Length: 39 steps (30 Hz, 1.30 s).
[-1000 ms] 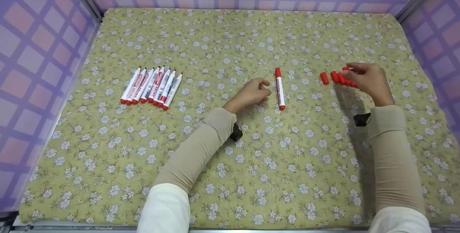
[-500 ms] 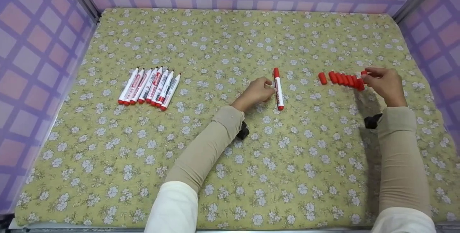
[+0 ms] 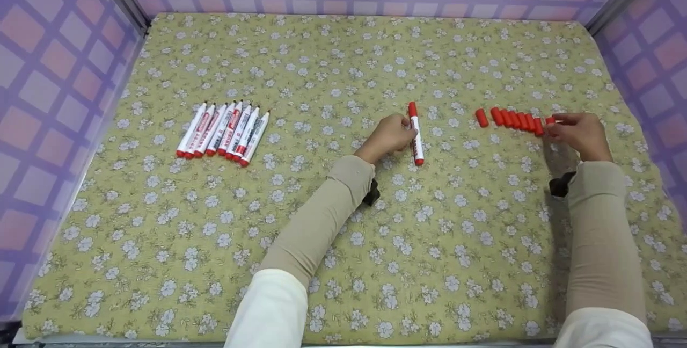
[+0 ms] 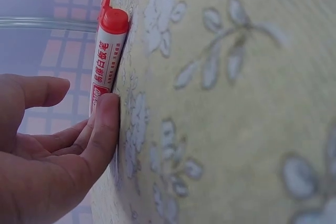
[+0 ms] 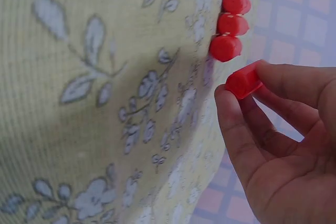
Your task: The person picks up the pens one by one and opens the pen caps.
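Observation:
A single white marker with a red cap lies alone at the middle of the floral cloth. My left hand is at its left side, one fingertip resting against the marker and the thumb held apart. A row of several loose red caps lies to the right. My right hand pinches one more red cap just off the row's right end. In the right wrist view this cap sits between thumb and finger, close to the last cap in the row.
Several capped markers lie side by side at the left of the cloth. Purple checked walls enclose the cloth on the left, back and right. Black wrist mounts hang under both sleeves.
My left hand slid right until it touched the lone marker. My right hand carried its cap right and down to the right end of the cap row.

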{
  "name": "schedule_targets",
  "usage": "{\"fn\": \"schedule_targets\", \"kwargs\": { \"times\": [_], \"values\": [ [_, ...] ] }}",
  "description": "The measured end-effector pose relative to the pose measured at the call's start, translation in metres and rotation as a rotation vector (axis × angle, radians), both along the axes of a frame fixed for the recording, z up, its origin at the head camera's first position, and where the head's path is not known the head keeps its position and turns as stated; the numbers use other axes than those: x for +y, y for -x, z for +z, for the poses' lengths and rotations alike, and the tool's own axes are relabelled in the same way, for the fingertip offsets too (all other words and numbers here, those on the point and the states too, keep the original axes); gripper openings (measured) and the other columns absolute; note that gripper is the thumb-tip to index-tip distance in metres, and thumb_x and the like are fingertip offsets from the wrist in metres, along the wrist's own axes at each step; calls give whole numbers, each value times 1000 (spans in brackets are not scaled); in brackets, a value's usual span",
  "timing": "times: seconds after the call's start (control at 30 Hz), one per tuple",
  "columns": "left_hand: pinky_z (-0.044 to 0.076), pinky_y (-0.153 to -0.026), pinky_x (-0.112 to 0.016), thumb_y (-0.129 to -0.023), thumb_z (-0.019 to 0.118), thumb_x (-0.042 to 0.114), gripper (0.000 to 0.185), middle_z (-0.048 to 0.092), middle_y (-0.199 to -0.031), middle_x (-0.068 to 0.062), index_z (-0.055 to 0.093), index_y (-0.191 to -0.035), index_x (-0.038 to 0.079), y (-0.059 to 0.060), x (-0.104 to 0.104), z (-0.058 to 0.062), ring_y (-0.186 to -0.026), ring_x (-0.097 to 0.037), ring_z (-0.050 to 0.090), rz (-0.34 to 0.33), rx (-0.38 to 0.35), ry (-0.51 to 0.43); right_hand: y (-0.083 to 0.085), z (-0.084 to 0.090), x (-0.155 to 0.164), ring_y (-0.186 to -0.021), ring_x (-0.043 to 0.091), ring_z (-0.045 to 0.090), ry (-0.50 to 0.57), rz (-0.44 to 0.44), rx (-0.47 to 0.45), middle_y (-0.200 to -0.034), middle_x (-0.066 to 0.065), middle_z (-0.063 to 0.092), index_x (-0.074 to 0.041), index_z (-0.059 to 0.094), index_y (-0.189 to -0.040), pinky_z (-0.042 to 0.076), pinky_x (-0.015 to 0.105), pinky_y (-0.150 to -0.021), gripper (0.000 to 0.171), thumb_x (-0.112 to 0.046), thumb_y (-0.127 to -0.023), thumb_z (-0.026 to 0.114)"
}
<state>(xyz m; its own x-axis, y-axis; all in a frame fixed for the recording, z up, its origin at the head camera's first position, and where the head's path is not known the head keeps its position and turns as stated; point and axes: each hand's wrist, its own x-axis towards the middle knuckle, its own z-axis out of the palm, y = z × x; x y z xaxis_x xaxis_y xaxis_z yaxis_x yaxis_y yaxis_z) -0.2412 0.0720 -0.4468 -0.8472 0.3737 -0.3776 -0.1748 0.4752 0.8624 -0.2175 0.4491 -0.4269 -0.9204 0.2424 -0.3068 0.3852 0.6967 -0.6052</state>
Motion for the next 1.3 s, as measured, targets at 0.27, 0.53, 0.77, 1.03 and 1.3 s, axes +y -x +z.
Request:
{"fn": "schedule_targets", "kwargs": {
  "times": [0.27, 0.53, 0.77, 1.03, 1.3],
  "values": [
    [28, -43, -23, -99, 50, 21, 15, 38, -54, 3, 58, -93, 9, 5, 8, 0, -42, -8, 30, -5, 28, 81, 3, -4, 5, -73, -10, 52, -2, -3, -64, -138, 29, 47, 3, 39, -144, 47, 14, -69, 58, -27, -97, 53],
    [30, -42, -24, -98, 53, 24, 19, 39, -56, 2, 55, -85, 10, 7, 14, -1, -44, -9, 33, -15, 75, 155, 4, -6, 3, -72, -10, 54, 9, -11, -63, -134, 29, 49, 5, 39, -143, 47, 13, -66, 58, -24, -95, 54],
    [34, -47, -23, -96, 58, 26, 18, 44, -65, 0, 54, -92, 9, 6, 17, 4, -49, -9, 37, -13, 74, 195, 3, -5, 2, -80, -5, 52, -24, 25, -77, -134, 31, 49, 4, 38, -144, 46, 19, -74, 58, -27, -96, 50],
    [41, -53, -23, -94, 62, 29, 43, 57, -91, -7, 50, -125, 2, 2, 25, 7, -61, -11, 49, -19, 127, 272, 1, -5, 4, -74, -10, 49, -24, 65, -70, -133, 29, 50, 7, 37, -143, 47, 16, -69, 60, -31, -98, 48],
    [41, -52, -24, -98, 53, 17, 29, 51, -86, -6, 51, -121, -1, 3, 31, 4, -61, -13, 49, -19, 164, 340, 0, -7, 3, -120, 37, 46, -14, 58, -94, -138, 35, 43, 8, 31, -145, 42, 49, -97, 64, -33, -98, 44]
  ]
}}
